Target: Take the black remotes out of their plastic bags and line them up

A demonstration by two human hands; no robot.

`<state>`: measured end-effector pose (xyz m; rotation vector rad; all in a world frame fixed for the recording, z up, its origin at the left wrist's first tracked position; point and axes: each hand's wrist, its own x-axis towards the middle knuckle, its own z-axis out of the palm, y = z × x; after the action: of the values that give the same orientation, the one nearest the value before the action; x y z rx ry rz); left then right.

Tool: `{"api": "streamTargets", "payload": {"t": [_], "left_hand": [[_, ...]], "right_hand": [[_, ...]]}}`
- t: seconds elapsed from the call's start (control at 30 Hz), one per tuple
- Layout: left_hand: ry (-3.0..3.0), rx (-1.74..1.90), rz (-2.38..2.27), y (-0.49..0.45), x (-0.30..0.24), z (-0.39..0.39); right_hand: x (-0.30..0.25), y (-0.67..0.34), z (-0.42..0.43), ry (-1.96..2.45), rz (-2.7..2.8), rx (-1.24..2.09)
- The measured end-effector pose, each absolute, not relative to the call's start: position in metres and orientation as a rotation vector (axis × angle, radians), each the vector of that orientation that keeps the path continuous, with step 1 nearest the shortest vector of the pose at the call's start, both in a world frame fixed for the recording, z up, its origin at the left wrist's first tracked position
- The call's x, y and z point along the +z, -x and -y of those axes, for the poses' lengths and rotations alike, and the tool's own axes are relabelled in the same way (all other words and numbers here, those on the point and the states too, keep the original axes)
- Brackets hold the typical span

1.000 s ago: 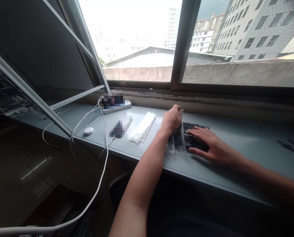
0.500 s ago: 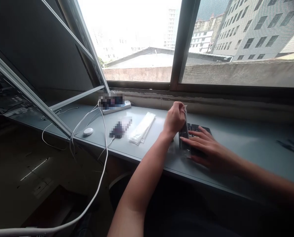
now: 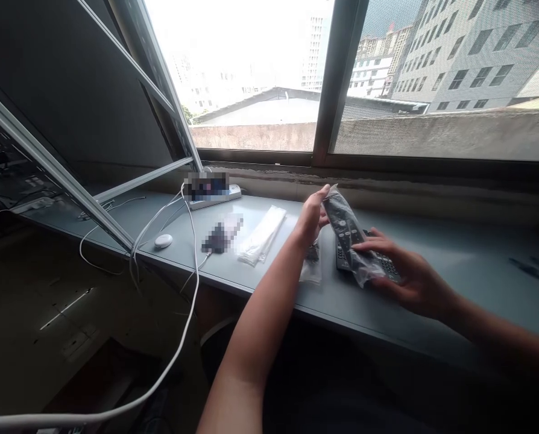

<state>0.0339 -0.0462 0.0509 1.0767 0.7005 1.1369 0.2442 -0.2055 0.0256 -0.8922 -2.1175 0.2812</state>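
A black remote control [image 3: 345, 229] in a clear plastic bag is held slantwise above the table. My left hand [image 3: 313, 214] is closed on the bag's upper end, thumb on top. My right hand [image 3: 409, 274] grips the lower right side, its index finger lying across the front and its thumb near the bottom edge. Beneath the bag lie black remotes [image 3: 389, 268] with rows of buttons, partly covered, so how many I cannot tell. Another bagged dark item [image 3: 312, 268] lies beside my left wrist, half hidden by it.
A stack of clear plastic bags [image 3: 261, 236] lies left of my forearm. Farther left are a blurred-out object [image 3: 217, 238] with a cable, a white round device [image 3: 163, 241] and a power strip [image 3: 215, 198]. A white cable [image 3: 192, 289] hangs over the table edge near a metal frame [image 3: 111, 223].
The bagged remote has turned from nearly edge-on to face me, its lower end swinging right. My right hand has moved slightly right and now grips its side. The bagged item by my left wrist shows more.
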Motion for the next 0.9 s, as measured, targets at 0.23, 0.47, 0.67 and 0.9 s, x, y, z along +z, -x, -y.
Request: {"api": "streamTargets", "payload": {"t": [0.23,0.47,0.67,0.9], "left_hand": [[-1.033,0.851,-0.487,-0.016,0.062,0.052],[-1.057,0.828,-0.477,-0.015,0.066,0.058],[-1.048,0.912,-0.521,-0.021,0.059,0.053],[-1.122,0.914,-0.505,-0.022,0.053,0.051]], "right_hand": [[0.042,-0.238,0.215,1.059,1.736,0.696],[0.041,-0.245,0.212,0.998,1.674,0.864],[0.038,-0.240,0.204,0.988,1.407,1.162],[0.050,-0.237,0.200,0.856,1.230,1.471]]}}
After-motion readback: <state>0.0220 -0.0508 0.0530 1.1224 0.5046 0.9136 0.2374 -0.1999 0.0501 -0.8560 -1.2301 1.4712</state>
